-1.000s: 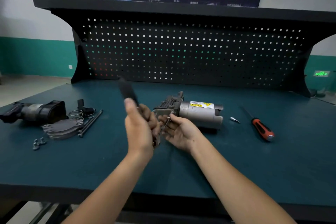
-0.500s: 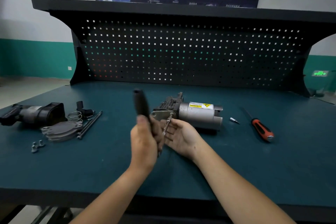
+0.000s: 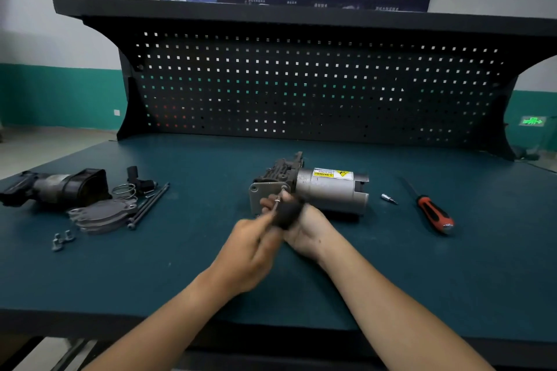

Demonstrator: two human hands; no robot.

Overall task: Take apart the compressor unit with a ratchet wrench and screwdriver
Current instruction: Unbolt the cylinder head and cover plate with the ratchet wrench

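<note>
The compressor unit (image 3: 328, 190), a silver cylinder with a yellow warning label and a dark cast head, lies at the middle of the bench. A ratchet wrench (image 3: 287, 214) has its thin shaft set on a bolt at the upper right corner of the unit's end plate. Its black handle is blurred and lies low, pointing right. My left hand (image 3: 253, 244) grips the handle. My right hand (image 3: 307, 232) is curled round the wrench near its head, just in front of the unit. The red-and-black screwdriver (image 3: 434, 214) lies on the bench to the right.
A small bit (image 3: 388, 199) lies between the unit and the screwdriver. On the left lie removed parts: a black housing (image 3: 57, 187), grey cover plates (image 3: 102, 214), long bolts (image 3: 149, 205), a wire ring (image 3: 123, 190) and small nuts (image 3: 61, 239). A pegboard (image 3: 301, 84) stands behind.
The wrench handle has swung from upright at the left down to the right, across my right hand. My left hand has followed it. The compressor has stayed put.
</note>
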